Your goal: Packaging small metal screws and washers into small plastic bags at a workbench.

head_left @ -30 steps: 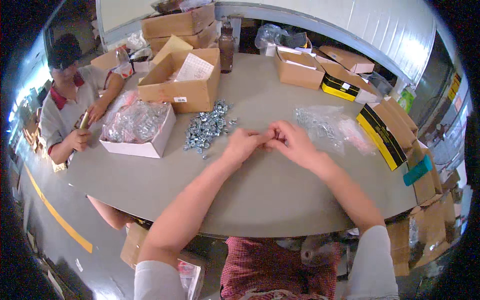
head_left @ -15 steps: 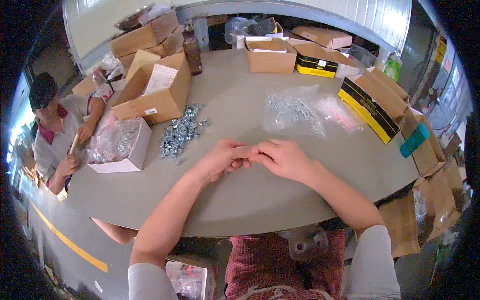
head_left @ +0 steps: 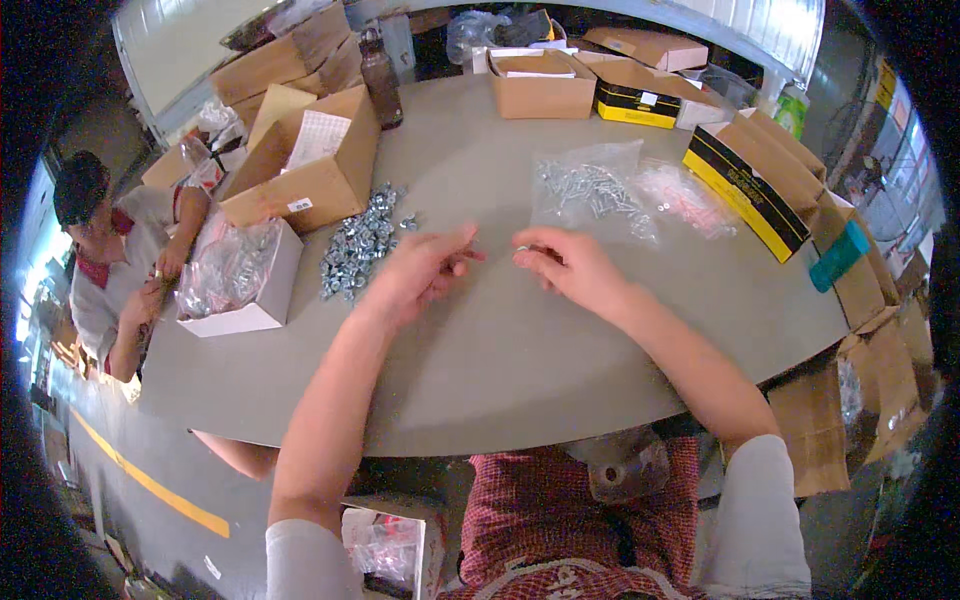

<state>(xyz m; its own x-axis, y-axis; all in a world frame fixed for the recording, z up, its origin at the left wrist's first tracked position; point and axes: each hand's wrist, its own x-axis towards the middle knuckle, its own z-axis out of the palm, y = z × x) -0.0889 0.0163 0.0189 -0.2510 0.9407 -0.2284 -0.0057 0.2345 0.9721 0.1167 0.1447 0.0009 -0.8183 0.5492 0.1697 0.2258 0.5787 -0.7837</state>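
My left hand [head_left: 425, 272] is over the middle of the table, beside the pile of small shiny metal fittings [head_left: 362, 243]. Its fingers are somewhat smeared, but thumb and forefinger look apart, with nothing plainly between them. Across a gap, my right hand [head_left: 572, 264] pinches a small silvery metal piece [head_left: 522, 249] between thumb and forefinger; its exact kind is too small to make out. Beyond that hand lies a clear plastic bag of screws [head_left: 590, 188], with a second bag of small pale-pink pieces [head_left: 685, 197] to its right.
On the left, an open cardboard box [head_left: 345, 165] stands behind a white box of plastic bags [head_left: 265, 300]. A dark bottle [head_left: 380, 82] and several cartons line the back. A black-and-yellow box [head_left: 745, 195] and teal cylinder [head_left: 840, 258] are right. A co-worker [head_left: 130, 255] sits left.
My hands were together at the fingertips and are now apart, both farther forward on the table. The small metal piece now shows in my right fingers. The co-worker's hands have shifted.
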